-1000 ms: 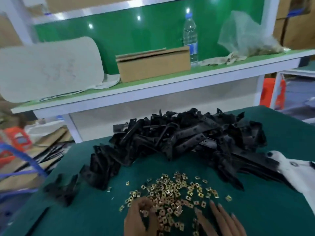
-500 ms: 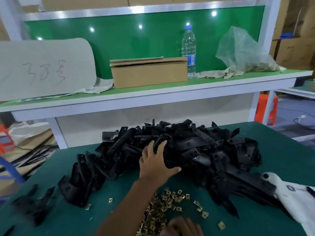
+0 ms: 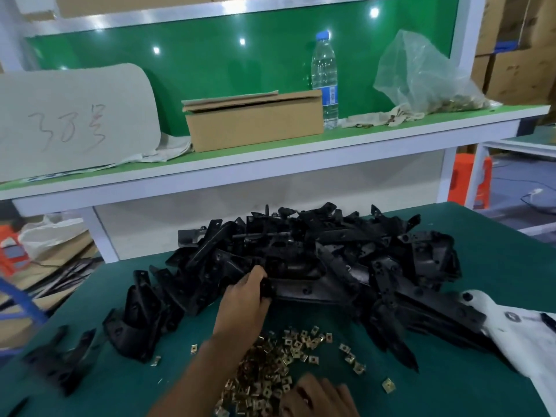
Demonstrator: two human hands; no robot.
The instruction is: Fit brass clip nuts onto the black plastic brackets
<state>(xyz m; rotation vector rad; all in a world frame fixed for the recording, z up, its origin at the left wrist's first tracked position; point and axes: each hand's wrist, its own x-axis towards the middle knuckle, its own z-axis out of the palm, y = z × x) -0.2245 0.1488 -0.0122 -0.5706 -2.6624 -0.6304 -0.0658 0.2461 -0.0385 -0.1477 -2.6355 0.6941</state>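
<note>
Our left hand (image 3: pixel 245 299) has gone from spread flat on the bracket pile (image 3: pixel 316 266) to curling its fingers round one black bracket (image 3: pixel 296 291) at the pile's near edge, so we judge a piece is being picked. Our right hand (image 3: pixel 319 397), at five o'clock, rests among the brass clip nuts (image 3: pixel 270 368); its grip we cannot tell. Tangled brackets may snag the lift. A white cloth (image 3: pixel 523 335) lies on the desk (image 3: pixel 496 260) at three o'clock, a cardboard box (image 3: pixel 255 123) on the shelf at twelve.
</note>
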